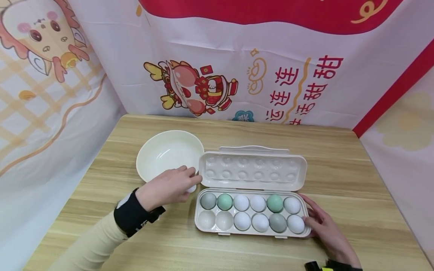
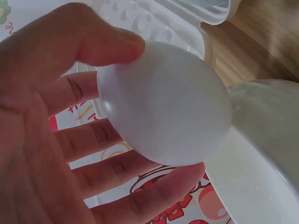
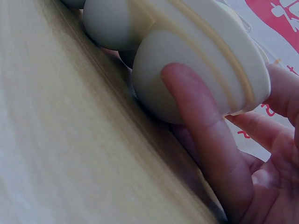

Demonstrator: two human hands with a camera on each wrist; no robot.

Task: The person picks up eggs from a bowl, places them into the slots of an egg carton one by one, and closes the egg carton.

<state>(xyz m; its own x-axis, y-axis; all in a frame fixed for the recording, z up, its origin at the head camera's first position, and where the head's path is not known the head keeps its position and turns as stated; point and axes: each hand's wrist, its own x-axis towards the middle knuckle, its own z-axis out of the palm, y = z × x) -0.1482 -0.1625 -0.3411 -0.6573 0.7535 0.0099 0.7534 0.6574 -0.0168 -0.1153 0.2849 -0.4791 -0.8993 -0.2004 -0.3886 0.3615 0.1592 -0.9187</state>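
A white egg [image 2: 166, 105] is pinched in my left hand [image 1: 171, 186], its thumb on top and the fingers spread beneath. That hand hovers between a cream bowl [image 1: 166, 150] and an open white plastic egg carton [image 1: 254, 235], over the bowl's near right edge. White, green and grey eggs sit in the carton's two rows; the two front-left cups [image 1: 215, 220] show their bottoms. My right hand [image 1: 327, 229] grips the carton's right end. In the right wrist view its thumb [image 3: 187, 88] presses on the rounded outside of an end cup.
The carton's raised lid [image 1: 252, 171] leans back behind the egg rows, its left end close to the bowl. Everything stands on a wooden table [image 1: 162, 241]. A printed cloth [image 1: 210, 41] hangs behind the table's far edge and along its sides.
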